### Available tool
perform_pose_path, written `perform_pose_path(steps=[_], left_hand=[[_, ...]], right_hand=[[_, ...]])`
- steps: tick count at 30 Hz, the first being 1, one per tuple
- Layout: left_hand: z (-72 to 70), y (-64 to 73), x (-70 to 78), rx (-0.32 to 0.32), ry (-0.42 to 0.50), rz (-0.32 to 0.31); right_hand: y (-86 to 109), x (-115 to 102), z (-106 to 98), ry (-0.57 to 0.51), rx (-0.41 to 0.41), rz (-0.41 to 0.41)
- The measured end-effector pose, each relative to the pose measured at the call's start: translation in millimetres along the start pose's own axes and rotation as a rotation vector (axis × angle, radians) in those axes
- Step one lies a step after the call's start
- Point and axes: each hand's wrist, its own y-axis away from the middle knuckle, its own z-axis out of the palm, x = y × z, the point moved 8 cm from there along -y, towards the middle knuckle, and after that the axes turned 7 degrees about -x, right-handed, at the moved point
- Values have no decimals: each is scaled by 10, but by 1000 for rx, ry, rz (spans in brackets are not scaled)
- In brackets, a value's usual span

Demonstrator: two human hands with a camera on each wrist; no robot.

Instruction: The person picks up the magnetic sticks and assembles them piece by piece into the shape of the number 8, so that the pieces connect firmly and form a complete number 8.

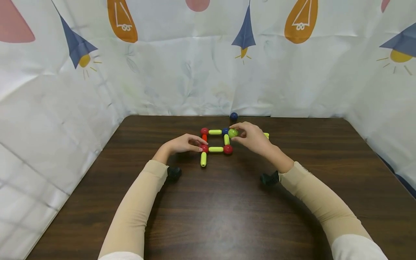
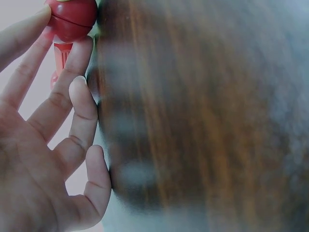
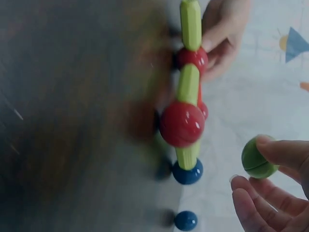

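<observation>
A square frame of balls and rods lies on the table, with a red ball (image 1: 228, 149) at its front right corner and a blue ball (image 1: 225, 131) at the back right. Yellow-green rods (image 1: 216, 149) form three sides and a red rod (image 1: 204, 138) the left one. My left hand (image 1: 183, 143) pinches the front left red ball (image 2: 75, 19) between thumb and fingers. From that ball another yellow-green rod (image 1: 203, 159) points toward me. My right hand (image 1: 255, 139) holds a green ball (image 3: 258, 158) by thumb and fingertips, raised above the tabletop beside the blue corner.
A loose blue ball (image 1: 233, 116) sits at the table's back edge. Partly hidden behind my right hand is a yellow-green piece (image 1: 267, 135). Printed white cloth (image 1: 195, 79) hangs behind the dark wooden table (image 1: 211, 216) and along its sides.
</observation>
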Motion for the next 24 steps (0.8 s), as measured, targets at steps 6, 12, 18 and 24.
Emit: perform_pose_path(steps=[6,12,18,24], left_hand=[[-10,-19,29,-2,-7,11],[-12,-56,26,-3,-10,9],[0,-58,13,-1,-13,5],[4,-35,-25,-3,-1,-7]], right_hand=[[99,-47,89,-15,-4,-30],[181,-91,162,-21,-27,-38],[238,-133,267,-33,-52,-66],[260,-229,395,-36,-118,-104]])
